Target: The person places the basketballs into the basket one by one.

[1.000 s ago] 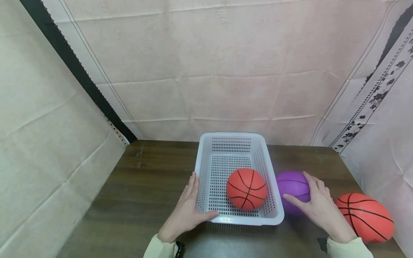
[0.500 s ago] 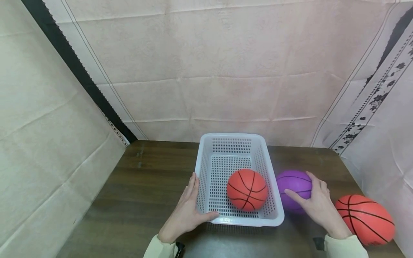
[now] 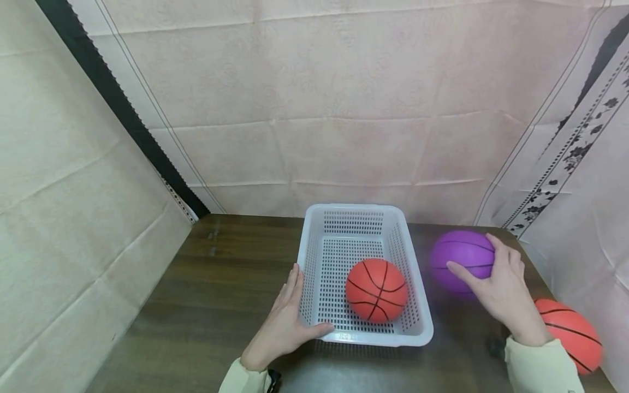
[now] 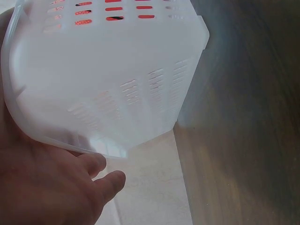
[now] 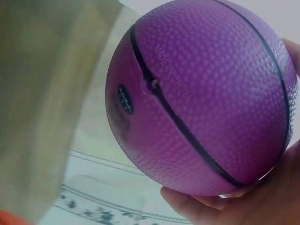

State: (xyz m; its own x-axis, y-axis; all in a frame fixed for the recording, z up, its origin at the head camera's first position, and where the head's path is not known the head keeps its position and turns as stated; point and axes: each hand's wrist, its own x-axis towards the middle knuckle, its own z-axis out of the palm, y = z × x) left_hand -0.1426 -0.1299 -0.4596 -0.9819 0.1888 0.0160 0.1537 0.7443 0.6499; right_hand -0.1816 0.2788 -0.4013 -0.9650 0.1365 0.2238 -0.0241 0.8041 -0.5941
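Note:
A white perforated plastic basket [image 3: 314, 224] stands on the table with one orange mini basketball [image 3: 376, 290] inside, toward its near right part. My left hand [image 3: 284, 322] holds the basket's near left corner, thumb over the near rim and fingers along the left side. In the left wrist view, its fingertips [image 4: 110, 185] show just outside the basket's rim [image 4: 70, 147]. To the right of the basket, my right hand [image 3: 506, 289] grips a purple mini basketball [image 3: 459, 259], thumb on the near side and fingers round the right. The right wrist view shows the purple ball [image 5: 206, 98] resting against the fingers.
A second orange basketball [image 3: 572, 333] lies at the table's right edge, partly hidden behind my right forearm. Pale cloth [image 3: 344, 109] hangs behind the dark wooden table [image 3: 221, 289] and along both sides.
My right hand has carried the purple basketball away from the basket's side, to the right and farther up in the head view. The left hand and the basket have stayed put.

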